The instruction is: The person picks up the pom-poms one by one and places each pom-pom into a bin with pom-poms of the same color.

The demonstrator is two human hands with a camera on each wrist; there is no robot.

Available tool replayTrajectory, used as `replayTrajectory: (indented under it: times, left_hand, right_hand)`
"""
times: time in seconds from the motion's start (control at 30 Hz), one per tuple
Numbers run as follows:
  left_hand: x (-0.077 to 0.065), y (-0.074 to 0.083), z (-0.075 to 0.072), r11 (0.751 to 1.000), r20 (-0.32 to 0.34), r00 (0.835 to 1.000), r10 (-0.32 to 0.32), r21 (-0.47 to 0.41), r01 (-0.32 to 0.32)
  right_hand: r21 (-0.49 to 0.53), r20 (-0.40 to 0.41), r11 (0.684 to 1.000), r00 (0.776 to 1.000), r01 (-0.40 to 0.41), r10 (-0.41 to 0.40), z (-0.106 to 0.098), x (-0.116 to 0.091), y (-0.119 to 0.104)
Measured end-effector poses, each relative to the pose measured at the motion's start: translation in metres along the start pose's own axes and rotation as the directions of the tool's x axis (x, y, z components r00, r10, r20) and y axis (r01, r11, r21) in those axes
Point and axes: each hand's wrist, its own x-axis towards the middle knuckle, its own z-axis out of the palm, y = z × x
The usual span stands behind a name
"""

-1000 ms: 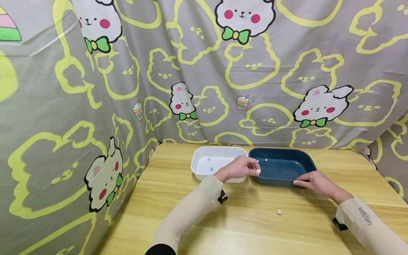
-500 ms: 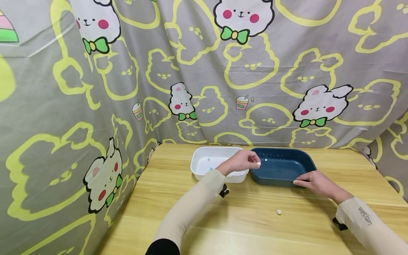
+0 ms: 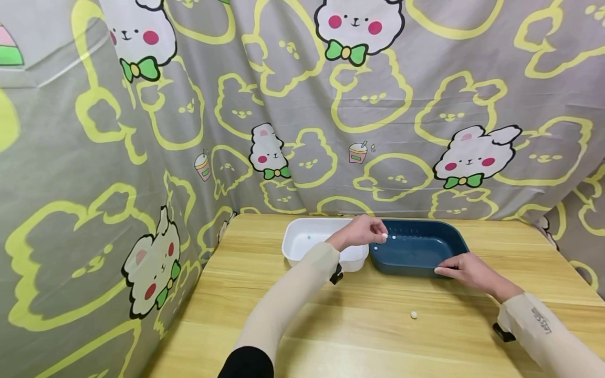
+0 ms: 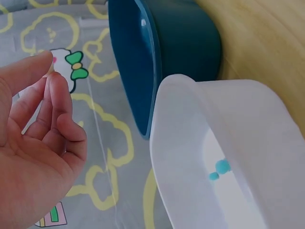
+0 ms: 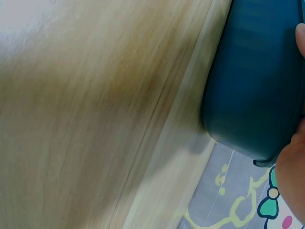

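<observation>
My left hand [image 3: 361,231] pinches a small white ball [image 3: 385,235] between thumb and fingertips, above the left end of a dark blue bin [image 3: 416,270]. In the left wrist view the thumb and fingertips nearly hide that ball. Inside the blue bin lie white balls, one near the back [image 3: 394,237] and another by the left wall [image 3: 375,248]. My right hand [image 3: 472,271] grips the bin's front right rim. To the left, touching or almost touching it, stands a white bin [image 3: 293,254] with teal balls [image 4: 222,166] inside, partly covered by my left arm.
One white ball [image 3: 414,315] lies on the wooden table [image 3: 378,336] in front of the blue bin. Behind and to the left hangs a grey patterned curtain [image 3: 302,105], close to the table's back edge.
My left hand has risen and moved away from me and slightly right, still pinching the ball. The ball by the blue bin's left wall has come into sight. My right hand stays put.
</observation>
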Motion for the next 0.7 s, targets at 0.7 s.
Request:
replayTrajectory:
  times: [0.7]
  left_hand:
    - [0.024, -0.013, 0.003, 0.994, -0.012, 0.995, -0.097, 0.045, 0.097]
  right_hand:
    - [-0.022, -0.016, 1.000, 1.000, -0.002, 0.002, 0.000, 0.000, 0.000]
